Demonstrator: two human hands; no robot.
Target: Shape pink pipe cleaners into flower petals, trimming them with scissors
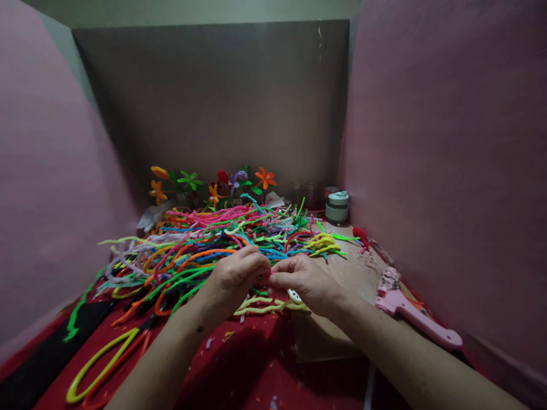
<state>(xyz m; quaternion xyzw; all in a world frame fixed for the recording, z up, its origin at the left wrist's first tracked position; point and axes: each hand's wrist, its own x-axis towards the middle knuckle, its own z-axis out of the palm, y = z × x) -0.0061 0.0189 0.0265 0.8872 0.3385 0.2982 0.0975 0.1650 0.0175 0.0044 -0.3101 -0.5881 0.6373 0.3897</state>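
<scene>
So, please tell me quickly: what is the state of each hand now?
Left hand: closed; what it holds, if anything, cannot be told.
Right hand: closed, apparently pinching a small pink piece.

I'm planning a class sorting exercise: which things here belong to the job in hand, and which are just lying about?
Likely belonging:
small pinkish-red piece, mostly hidden between left hand and right hand;
heap of multicoloured fuzzy stems;
pink plastic gun-shaped tool.

Likely just lying about:
pale-green lidded round cup;
coloured scraps on red cloth.
</scene>
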